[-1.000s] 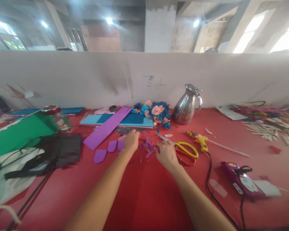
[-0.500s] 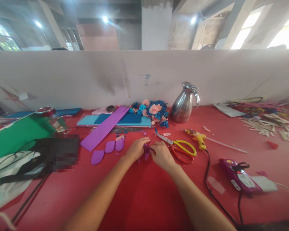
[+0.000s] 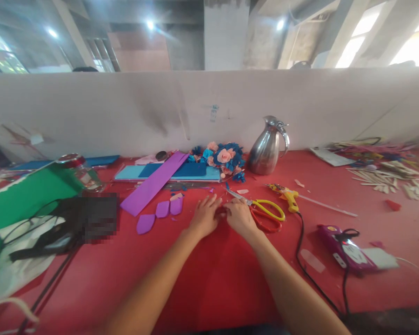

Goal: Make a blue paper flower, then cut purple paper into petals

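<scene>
My left hand [image 3: 205, 216] lies on the red tabletop [image 3: 216, 279] with its fingers stretched out and slightly spread. My right hand [image 3: 240, 215] is pressed against it, fingers curled inward; what lies under or between the two hands is hidden. Just right of my right hand lie yellow-handled scissors [image 3: 269, 210] over an orange-handled pair [image 3: 265, 225]. Left of my left hand three purple foam petals [image 3: 162, 209] lie in a row, and a long purple foam strip [image 3: 153, 184] slants behind them.
A yellow glue gun [image 3: 289, 196] with a black cord, a steel jug [image 3: 267, 149], foam flowers [image 3: 223, 157] and blue sheets [image 3: 181, 172] stand behind. A purple device [image 3: 345, 249] lies right. Green sheet [image 3: 21, 197], glass jar [image 3: 81, 170] and wooden sticks [image 3: 387, 179] flank the sides.
My left hand moved right from the petals to the loose purple scraps. Both hands closed in on the scraps from either side and now cover them.
</scene>
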{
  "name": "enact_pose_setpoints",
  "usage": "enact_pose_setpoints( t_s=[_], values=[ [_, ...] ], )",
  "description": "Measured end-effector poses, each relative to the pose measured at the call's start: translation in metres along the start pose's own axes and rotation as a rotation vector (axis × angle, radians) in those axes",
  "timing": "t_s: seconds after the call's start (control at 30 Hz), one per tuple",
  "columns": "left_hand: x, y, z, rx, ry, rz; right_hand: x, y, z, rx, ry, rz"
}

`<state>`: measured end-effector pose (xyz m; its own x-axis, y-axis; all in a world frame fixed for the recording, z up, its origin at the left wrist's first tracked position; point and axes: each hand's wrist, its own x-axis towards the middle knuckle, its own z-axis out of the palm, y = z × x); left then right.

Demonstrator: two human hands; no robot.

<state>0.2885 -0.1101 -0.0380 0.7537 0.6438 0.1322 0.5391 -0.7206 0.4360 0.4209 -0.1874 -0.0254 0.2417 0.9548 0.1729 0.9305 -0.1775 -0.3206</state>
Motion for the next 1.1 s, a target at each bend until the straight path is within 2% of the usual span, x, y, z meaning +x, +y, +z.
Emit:
enact_pose_setpoints(
  t_s=[0.1,0.2,0.33,0.63,0.77,0.9,0.97,1.1],
  values=[
    [-0.012,0.010,0.005,0.049,-0.033,0.017,0.001,0.004,-0.001,0.037,0.047,0.038],
    [-0.024,0.010,0.005,0.026,0.023,0.043,0.001,0.008,0.000,0.070,0.121,0.081],
    [-0.040,-0.002,0.001,0.007,0.077,0.022,0.001,0.010,0.004,0.106,0.151,0.057],
    [-0.081,-0.035,-0.018,-0.071,0.103,0.063,0.002,0.010,0.007,0.137,0.146,0.027],
    [-0.102,-0.043,-0.025,-0.060,0.124,0.018,0.000,0.003,0.008,0.175,0.097,-0.108],
    [-0.114,-0.044,-0.029,-0.090,0.129,0.020,-0.001,-0.023,0.011,0.151,-0.007,-0.328],
    [-0.115,-0.043,-0.029,-0.130,0.213,0.009,0.002,-0.039,0.013,0.075,-0.072,-0.386],
    [-0.114,-0.048,-0.033,-0.191,0.476,-0.063,0.008,-0.059,0.012,-0.069,-0.176,-0.462]
  ],
)
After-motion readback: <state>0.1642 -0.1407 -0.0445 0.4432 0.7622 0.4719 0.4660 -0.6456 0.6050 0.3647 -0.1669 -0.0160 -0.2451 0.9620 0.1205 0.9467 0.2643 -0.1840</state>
